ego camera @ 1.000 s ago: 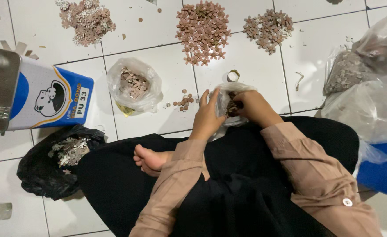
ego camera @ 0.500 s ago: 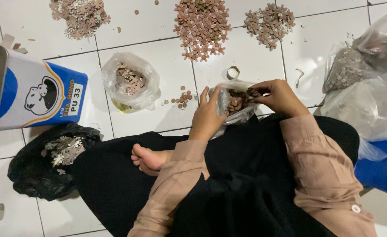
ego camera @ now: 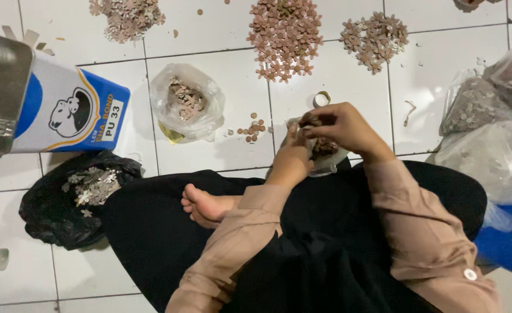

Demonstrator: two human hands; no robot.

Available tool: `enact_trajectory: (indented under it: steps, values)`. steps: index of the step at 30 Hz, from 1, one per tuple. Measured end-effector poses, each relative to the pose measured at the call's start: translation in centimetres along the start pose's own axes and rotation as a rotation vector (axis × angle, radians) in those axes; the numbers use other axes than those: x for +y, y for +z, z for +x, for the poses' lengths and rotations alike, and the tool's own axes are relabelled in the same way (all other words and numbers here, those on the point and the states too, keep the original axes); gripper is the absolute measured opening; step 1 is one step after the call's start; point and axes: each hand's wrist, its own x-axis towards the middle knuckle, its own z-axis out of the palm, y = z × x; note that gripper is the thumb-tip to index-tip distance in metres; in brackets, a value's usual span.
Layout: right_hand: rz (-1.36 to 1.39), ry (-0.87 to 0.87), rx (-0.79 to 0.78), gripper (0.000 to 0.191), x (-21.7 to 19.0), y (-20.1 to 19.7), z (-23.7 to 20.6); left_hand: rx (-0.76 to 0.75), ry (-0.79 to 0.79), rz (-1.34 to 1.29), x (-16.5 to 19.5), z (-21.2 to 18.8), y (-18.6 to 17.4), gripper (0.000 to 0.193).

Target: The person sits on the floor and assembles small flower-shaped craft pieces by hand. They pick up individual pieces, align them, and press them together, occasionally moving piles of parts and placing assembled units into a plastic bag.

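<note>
Brown flower pieces (ego camera: 317, 120) pinched in right hand (ego camera: 343, 128), left hand (ego camera: 290, 159) gripping clear bag (ego camera: 325, 156)

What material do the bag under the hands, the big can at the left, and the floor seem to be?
The bag looks like thin clear plastic film: see-through, crinkled. The can seems painted sheet metal; its bare end is shiny silver. The floor looks like glazed white ceramic tile, with grout lines.

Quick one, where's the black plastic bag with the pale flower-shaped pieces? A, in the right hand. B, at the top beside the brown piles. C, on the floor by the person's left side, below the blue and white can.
C: the black plastic bag lies on the tile just below the blue and white can, left of the lap.
</note>
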Motion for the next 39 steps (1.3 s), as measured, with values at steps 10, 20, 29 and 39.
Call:
enact_trajectory:
  steps: [10,20,29,39]
  values:
    - [-0.694,-0.301,0.037,0.032,3.9,10.9,9.4,0.312,0.127,0.108,-2.5,2.3,6.6,0.036]
    - [-0.526,-0.245,0.015,0.040,3.4,9.8,9.0,0.031,-0.041,0.101,-1.6,1.9,5.3,0.026]
    - [-0.277,0.011,0.012,0.024,2.9,8.2,9.0,0.045,0.034,0.102,-0.7,1.4,3.6,0.025]
    - [-0.666,0.074,0.131,0.026,4.0,2.8,6.3,-0.074,-0.271,0.173,-4.1,-2.4,-2.2,0.025]
